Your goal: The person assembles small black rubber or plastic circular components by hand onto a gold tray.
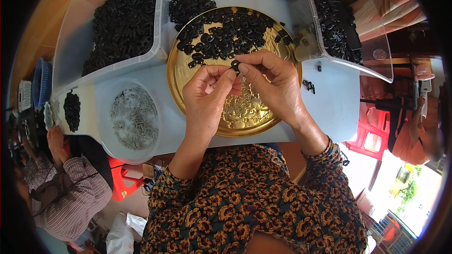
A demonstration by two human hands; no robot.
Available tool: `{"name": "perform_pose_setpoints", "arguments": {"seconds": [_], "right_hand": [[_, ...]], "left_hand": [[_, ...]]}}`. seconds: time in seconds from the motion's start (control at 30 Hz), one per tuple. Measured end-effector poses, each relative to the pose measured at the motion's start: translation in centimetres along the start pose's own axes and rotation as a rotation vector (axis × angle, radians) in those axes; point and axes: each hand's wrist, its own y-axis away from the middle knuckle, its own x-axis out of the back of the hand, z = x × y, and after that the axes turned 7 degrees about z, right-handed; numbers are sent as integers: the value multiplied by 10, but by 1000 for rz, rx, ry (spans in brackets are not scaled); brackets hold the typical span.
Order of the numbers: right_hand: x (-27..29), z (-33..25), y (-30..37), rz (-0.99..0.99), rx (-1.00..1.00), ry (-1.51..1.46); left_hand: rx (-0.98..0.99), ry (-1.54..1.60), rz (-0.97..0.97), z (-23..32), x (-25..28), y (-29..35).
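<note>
Over a round gold tray my two hands meet, fingertips almost together. A small black plastic piece with a hole is pinched between them. My left hand grips its left side between thumb and forefinger; my right hand has thumb and forefinger on its right side. Behind my hands, many loose black pieces are spread over the far half of the tray. Small shiny metal parts lie in its near half, partly hidden by my hands.
Clear plastic bins of black pieces stand at far left and far right. A round clear tub of small metal parts sits left. More black pieces lie behind the tray. At left another person sits by the table.
</note>
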Motion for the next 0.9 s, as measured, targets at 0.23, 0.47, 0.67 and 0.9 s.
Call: {"name": "perform_pose_setpoints", "arguments": {"seconds": [0.23,0.47,0.67,0.9], "right_hand": [[-7,5,3,26,7,-8],[9,-9,-2,-130,-245,-319],[16,-20,0,-254,-296,-443],[19,-20,4,-311,-292,-463]], "left_hand": [[20,57,13,-3,2,1],[40,5,-75,9,5,6],[-229,-74,-239,8,15,9],[-495,-415,-311,15,17,5]]}}
